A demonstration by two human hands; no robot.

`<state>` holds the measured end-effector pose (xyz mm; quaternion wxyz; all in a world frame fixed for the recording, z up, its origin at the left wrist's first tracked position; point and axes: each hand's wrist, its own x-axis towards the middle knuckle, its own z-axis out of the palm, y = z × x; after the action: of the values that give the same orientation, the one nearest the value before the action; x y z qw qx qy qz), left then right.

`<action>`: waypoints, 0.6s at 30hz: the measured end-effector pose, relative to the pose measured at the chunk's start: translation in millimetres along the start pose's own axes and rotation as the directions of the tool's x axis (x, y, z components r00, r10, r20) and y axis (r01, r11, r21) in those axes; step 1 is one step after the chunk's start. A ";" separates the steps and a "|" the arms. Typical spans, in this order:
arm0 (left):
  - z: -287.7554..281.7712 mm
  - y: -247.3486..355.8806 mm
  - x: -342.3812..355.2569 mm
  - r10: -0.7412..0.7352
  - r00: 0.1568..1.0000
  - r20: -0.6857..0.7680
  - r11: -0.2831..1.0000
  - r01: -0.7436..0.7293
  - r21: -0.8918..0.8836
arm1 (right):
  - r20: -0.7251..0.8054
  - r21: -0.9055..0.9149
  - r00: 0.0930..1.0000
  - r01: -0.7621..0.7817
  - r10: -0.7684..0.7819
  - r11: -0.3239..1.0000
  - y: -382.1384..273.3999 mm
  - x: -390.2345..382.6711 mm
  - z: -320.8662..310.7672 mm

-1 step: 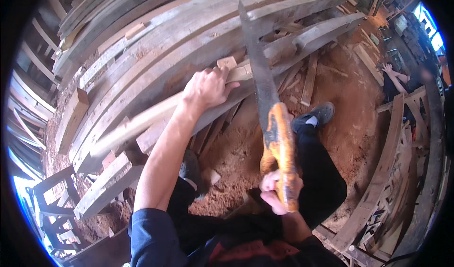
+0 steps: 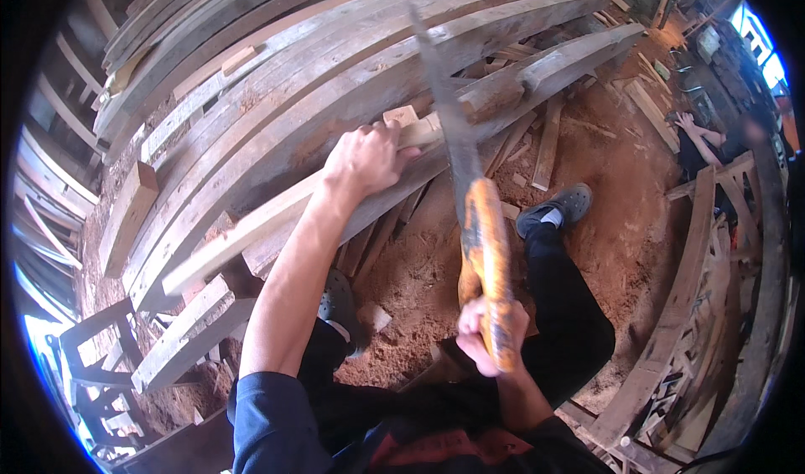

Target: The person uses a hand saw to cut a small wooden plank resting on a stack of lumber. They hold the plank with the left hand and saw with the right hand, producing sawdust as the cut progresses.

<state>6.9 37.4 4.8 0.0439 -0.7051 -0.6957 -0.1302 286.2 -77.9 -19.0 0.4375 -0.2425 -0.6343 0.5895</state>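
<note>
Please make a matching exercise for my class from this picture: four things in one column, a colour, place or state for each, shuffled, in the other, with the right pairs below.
Things
1. Saw blade
2. Saw handle
3. Pale wood strip
4. Right shoe

Descriptions
A. Under the left grip
B. On the reddish-brown ground
C. Yellow-orange, held in the right grip
D. Grey, narrowing toward its far end

Right pairs: 1-D, 2-C, 3-A, 4-B

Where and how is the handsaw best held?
The handsaw is probably best gripped at the rear of its orange handle, coming from the person's own side: that end points toward the body, while the long, tapering blade points away. The right hand is wrapped there.
</note>
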 end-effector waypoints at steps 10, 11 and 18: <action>-0.8 0.1 -6.2 0.085 0.995 -0.049 0.996 -0.085 0.014 | -0.003 0.376 1.000 -0.023 0.026 0.926 2.6 -15.0 -35.4; 0.0 0.8 -7.4 0.094 0.994 -0.047 0.996 -0.093 0.019 | -0.016 0.356 1.000 -0.013 0.020 0.934 3.6 -19.2 -34.7; -1.7 2.8 -8.4 0.085 0.996 -0.032 0.996 -0.085 0.014 | -0.032 0.312 0.999 -0.014 0.025 0.950 6.0 -22.9 -28.0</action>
<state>9.5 28.8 4.7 0.0652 -0.7315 -0.6652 -0.1351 320.0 -80.6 -33.1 0.4756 -0.1870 -0.5231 0.6820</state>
